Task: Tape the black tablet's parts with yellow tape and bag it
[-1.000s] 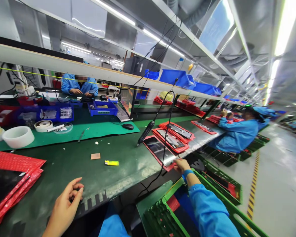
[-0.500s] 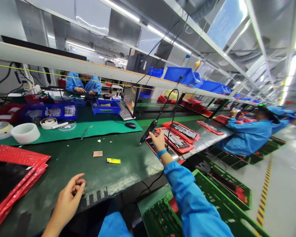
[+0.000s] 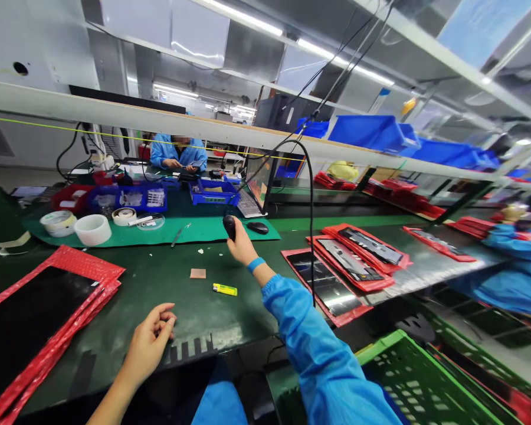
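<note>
My right hand (image 3: 242,243) is closed around a black electric screwdriver (image 3: 229,226), held above the workbench (image 3: 181,313) in front of the mouse (image 3: 257,228). Its black cable loops up and over to the right. Most of the tool's body and its tip are hidden behind the hand. My left hand (image 3: 153,339) hovers at the bench's near edge, fingers loosely curled and thumb apart, with nothing visible in it. Between the hands lie a yellow lighter (image 3: 225,289) and a small copper-coloured square (image 3: 198,273). Left of my left hand is a stack of black screens (image 3: 35,313) on red bubble wrap.
Several opened devices (image 3: 349,257) on red wrap lie to the right. Tape rolls (image 3: 92,229), tweezers (image 3: 177,236) and blue bins (image 3: 215,192) stand on and behind the green mat, near a laptop (image 3: 254,189). A green crate (image 3: 425,378) sits below right. A person (image 3: 183,154) works opposite.
My right hand has carried the screwdriver left, from beside the red-wrapped devices to in front of the mouse. The view has turned left. My left hand keeps its curled pose.
</note>
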### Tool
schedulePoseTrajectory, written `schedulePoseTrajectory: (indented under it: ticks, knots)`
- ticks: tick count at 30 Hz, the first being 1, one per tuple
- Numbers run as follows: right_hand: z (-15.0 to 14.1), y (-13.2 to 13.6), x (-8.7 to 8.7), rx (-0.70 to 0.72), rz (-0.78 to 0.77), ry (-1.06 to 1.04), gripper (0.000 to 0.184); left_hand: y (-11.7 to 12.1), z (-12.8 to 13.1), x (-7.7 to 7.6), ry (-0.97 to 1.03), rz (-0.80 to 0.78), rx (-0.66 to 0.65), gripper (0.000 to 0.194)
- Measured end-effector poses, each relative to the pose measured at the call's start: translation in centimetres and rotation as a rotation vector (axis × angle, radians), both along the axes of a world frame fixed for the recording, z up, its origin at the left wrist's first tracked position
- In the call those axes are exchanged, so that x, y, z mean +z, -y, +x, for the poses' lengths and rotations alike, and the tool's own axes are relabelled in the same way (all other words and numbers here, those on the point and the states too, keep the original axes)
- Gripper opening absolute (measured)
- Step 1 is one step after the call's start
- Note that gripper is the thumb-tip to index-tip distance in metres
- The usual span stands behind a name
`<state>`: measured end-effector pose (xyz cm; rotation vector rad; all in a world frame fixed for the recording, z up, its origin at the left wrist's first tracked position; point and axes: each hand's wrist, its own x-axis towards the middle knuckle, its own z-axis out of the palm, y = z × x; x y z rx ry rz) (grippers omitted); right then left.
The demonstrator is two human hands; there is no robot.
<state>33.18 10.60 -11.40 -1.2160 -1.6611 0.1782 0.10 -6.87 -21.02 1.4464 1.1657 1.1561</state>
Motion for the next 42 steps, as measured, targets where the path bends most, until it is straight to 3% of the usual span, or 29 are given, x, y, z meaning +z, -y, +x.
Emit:
schedulePoseTrajectory:
  ticks: [2, 5, 14, 19, 22, 27, 30, 35, 42]
  knots:
    - [-1.3, -0.3, -0.1, 0.038, 0.000, 0.030, 0.040, 0.1, 0.0, 0.0, 0.002, -0.004, -0.003, 0.044]
    - [-0.8, -0.2, -0.3, 0.024, -0.001, 0.039, 0.039, 0.2, 0.0, 0.0, 0.011, -0.004, -0.001, 0.042]
    - [5.4, 0.6, -1.7, -0.332, 0.075, -0.085, 0.039, 0.1, 0.2, -0.5, 0.029, -0.023, -0.022, 0.040]
    - [3.3, 3.1, -2.4, -0.397, 0.205, -0.074, 0.043, 0.2, 0.2, -0.5, 0.028, -0.037, -0.030, 0.038]
    - [-1.2, 3.9, -3.1, -0.269, 0.210, -0.010, 0.036, 0.3, 0.3, -0.2, 0.025, -0.044, -0.025, 0.039]
    - [-9.8, 2.9, -4.4, 0.108, 0.094, 0.135, 0.024, 0.6, 0.4, 0.4, 0.018, -0.048, -0.001, 0.040]
    - [-12.5, 3.3, -5.2, 0.276, 0.050, 0.182, 0.022, 0.9, 0.4, 0.6, 0.011, -0.045, 0.008, 0.037]
    - [-11.9, 5.3, -5.8, 0.490, -0.006, 0.198, 0.020, 1.0, 0.8, 0.8, -0.023, -0.032, 0.034, 0.032]
    - [-10.4, 5.1, -5.8, 0.510, -0.040, 0.117, 0.018, 1.5, 1.8, 1.6, -0.190, 0.048, 0.101, 0.028]
